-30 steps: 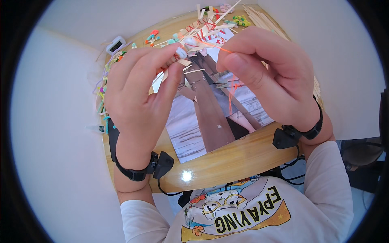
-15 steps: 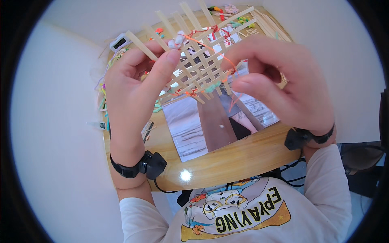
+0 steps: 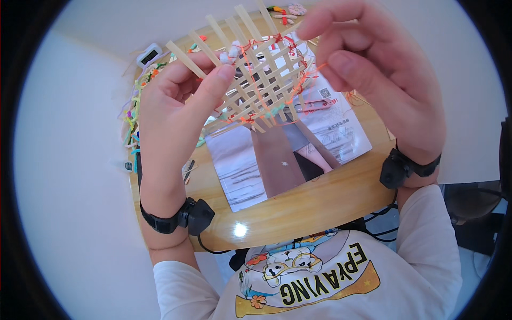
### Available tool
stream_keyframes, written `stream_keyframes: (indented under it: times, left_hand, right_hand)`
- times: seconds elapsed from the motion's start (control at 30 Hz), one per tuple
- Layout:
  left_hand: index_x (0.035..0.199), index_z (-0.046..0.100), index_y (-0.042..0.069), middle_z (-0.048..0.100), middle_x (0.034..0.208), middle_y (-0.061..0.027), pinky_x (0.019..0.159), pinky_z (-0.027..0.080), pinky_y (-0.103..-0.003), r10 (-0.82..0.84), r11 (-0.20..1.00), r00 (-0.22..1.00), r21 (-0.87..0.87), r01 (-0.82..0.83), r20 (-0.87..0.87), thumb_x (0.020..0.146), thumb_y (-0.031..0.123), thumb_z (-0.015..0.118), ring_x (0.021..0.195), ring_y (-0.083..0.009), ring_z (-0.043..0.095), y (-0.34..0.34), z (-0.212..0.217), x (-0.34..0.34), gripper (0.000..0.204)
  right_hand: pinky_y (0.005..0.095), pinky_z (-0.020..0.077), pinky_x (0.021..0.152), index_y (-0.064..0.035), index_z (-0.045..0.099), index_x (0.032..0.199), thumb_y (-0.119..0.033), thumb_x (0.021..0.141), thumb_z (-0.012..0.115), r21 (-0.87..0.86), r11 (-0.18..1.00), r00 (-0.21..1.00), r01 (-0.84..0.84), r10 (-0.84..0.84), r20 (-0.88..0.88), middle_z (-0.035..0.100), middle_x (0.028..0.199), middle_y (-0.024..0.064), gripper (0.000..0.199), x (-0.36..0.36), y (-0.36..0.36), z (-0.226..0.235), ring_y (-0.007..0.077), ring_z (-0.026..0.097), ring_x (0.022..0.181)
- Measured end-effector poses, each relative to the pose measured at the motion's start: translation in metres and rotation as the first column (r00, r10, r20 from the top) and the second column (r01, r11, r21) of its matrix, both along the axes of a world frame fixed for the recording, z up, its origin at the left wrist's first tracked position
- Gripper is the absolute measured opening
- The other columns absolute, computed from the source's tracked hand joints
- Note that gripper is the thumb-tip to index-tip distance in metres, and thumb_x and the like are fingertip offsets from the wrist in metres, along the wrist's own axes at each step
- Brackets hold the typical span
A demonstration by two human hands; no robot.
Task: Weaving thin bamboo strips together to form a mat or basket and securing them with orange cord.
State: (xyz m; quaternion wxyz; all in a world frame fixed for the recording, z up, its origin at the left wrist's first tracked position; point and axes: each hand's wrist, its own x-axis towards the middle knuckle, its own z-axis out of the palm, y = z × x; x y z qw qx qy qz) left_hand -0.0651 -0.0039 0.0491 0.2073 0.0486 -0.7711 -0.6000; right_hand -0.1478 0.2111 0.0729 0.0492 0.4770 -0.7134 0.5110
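Our left hand (image 3: 173, 114) grips the pale woven lattice (image 3: 260, 72) by its left side, above the printed sheet (image 3: 280, 162) on the desk (image 3: 298, 208); our right hand (image 3: 386, 74) pinches orange thread (image 3: 319, 67) beside the lattice.

white digital clock (image 3: 149, 55), back left | printed sheet (image 3: 280, 176), flat on wooden table (image 3: 304, 208) (glossy, pale)

Holds left hand (image 3: 176, 106) in a pinch at upper left of the frame; holds right hand (image 3: 394, 74) at upper right, index finger (image 3: 333, 15) arched away from thumb (image 3: 360, 72), other fingers apparently curled.
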Motion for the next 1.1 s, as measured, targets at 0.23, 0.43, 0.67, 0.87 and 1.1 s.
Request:
stream_keyframes:
  times: [0.23,0.43,0.67,0.87,1.1]
  left_hand:
    - [0.104,0.062,-0.004,0.064,0.087,-0.0041,0.066,0.048,-0.021,-0.096,0.992,0.995,0.087,0.096,-0.007,0.083,0.020,0.071,0.075,-0.0066,0.058,0.009,-0.004,0.005,0.032]
    - [0.109,0.061,-0.002,0.062,0.087,-0.0032,0.064,0.045,-0.022,-0.094,0.995,0.996,0.018,0.094,0.003,0.086,0.020,0.067,0.074,-0.0091,0.056,0.009,-0.007,0.003,0.033]
    - [0.104,0.061,-0.004,0.064,0.086,-0.0038,0.067,0.048,-0.021,-0.149,0.988,0.989,0.048,0.149,0.007,0.084,0.019,0.070,0.076,-0.0064,0.058,0.009,-0.005,0.005,0.032]
    - [0.105,0.059,-0.003,0.064,0.090,-0.0043,0.068,0.048,-0.021,-0.131,0.989,0.991,0.072,0.132,-0.014,0.084,0.016,0.070,0.077,-0.0070,0.059,0.015,-0.005,0.007,0.030]
    - [0.101,0.057,-0.001,0.063,0.092,-0.0048,0.065,0.047,-0.021,-0.186,0.965,0.982,0.187,0.183,0.000,0.085,0.012,0.068,0.076,-0.0072,0.058,0.012,-0.002,0.008,0.023]
  right_hand:
    - [0.0244,0.0464,0.061,0.0027,0.064,0.087,0.004,0.081,0.063,-0.005,1.000,1.000,0.002,-0.002,-0.013,0.063,0.079,0.0073,0.007,0.002,-0.008,-0.006,0.0121,0.058,0.068]
    - [0.0240,0.0491,0.064,0.0040,0.064,0.088,0.007,0.080,0.063,-0.050,0.999,1.000,0.006,-0.006,0.010,0.065,0.081,0.0081,0.008,0.004,-0.015,-0.010,0.0129,0.061,0.071]
    - [0.0238,0.0517,0.067,0.0045,0.064,0.088,0.010,0.079,0.063,-0.050,0.986,0.958,-0.159,0.142,-0.250,0.066,0.083,0.0099,0.010,0.006,-0.016,-0.013,0.0153,0.063,0.074]
    - [0.0244,0.0511,0.064,0.0018,0.064,0.089,0.009,0.079,0.063,0.000,1.000,0.920,-0.004,0.003,-0.392,0.065,0.083,0.0078,0.012,0.002,-0.024,-0.023,0.0148,0.062,0.071]
    - [0.0211,0.0481,0.057,0.0005,0.063,0.086,0.008,0.076,0.067,-0.150,0.985,0.846,0.089,-0.154,-0.510,0.063,0.077,0.0057,0.013,0.000,-0.025,-0.025,0.0117,0.060,0.065]
